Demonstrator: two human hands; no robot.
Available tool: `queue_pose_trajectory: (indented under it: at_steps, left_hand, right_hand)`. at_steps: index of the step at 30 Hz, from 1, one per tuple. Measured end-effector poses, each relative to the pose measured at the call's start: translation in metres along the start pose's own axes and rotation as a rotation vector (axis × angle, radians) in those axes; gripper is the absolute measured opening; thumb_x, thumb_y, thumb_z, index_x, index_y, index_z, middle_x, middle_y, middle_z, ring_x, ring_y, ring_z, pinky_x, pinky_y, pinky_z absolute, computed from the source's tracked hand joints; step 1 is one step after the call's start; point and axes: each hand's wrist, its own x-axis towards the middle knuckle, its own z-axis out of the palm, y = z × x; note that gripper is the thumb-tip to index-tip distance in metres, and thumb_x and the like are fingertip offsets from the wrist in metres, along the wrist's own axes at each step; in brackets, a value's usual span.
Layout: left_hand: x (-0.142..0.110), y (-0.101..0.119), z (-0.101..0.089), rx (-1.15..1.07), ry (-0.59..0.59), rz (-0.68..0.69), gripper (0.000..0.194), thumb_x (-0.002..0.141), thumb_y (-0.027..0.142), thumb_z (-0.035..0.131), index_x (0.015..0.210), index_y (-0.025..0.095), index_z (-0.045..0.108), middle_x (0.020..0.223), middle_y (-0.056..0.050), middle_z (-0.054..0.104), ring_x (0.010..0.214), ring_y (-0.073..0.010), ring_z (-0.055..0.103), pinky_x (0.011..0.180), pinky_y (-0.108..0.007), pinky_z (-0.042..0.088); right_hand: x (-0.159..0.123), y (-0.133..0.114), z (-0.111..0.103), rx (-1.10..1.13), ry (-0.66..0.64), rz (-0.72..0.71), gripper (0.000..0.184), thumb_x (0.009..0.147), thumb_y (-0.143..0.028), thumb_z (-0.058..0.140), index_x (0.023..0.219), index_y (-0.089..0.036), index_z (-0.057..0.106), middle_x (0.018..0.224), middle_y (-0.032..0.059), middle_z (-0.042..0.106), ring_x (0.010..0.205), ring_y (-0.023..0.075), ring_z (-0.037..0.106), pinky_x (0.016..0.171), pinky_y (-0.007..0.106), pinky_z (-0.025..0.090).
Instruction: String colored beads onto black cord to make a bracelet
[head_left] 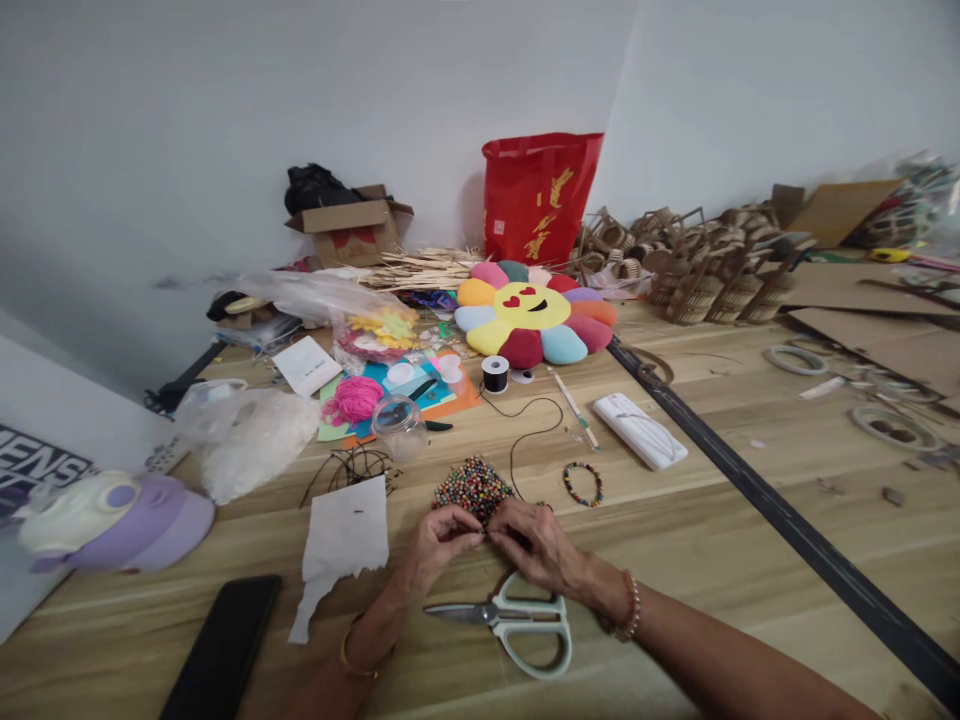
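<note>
My left hand point(441, 545) is closed in a pinch at the near edge of a pile of small multicoloured beads point(471, 484); what its fingertips hold is too small to make out. Close beside it, my right hand point(536, 540) is also pinched, fingertips almost meeting the left ones. A thin black cord point(561, 408) runs from a spool point(495, 375) down to the right hand. Just below the hands lie scissors point(534, 622) with pale green handles, blades pointing left. A finished-looking beaded bracelet point(583, 484) rests to the right of the pile.
Left of the hands are torn white paper point(345, 530), a black phone point(221, 650) and a purple cap point(142, 525). Further back are a clear jar point(399, 428), pink yarn point(355, 400), a white power bank point(640, 430) and a flower cushion point(534, 312). A black strip point(750, 485) crosses the table.
</note>
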Motion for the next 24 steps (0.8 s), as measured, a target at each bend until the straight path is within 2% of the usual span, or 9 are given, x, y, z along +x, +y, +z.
queue_pose_trajectory:
  at_steps: [24]
  left_hand:
    - [0.0005, -0.0039, -0.0005, 0.003, -0.031, 0.001, 0.030, 0.058, 0.036, 0.084, 0.069, 0.013, 0.069, 0.065, -0.002, 0.067, 0.062, -0.0131, 0.057, 0.060, -0.023, 0.043]
  right_hand:
    - [-0.0011, 0.0012, 0.0010, 0.019, -0.020, -0.012, 0.012, 0.094, -0.020, 0.049, 0.086, -0.018, 0.058, 0.078, 0.0052, 0.062, 0.070, 0.0143, 0.058, 0.063, 0.023, 0.045]
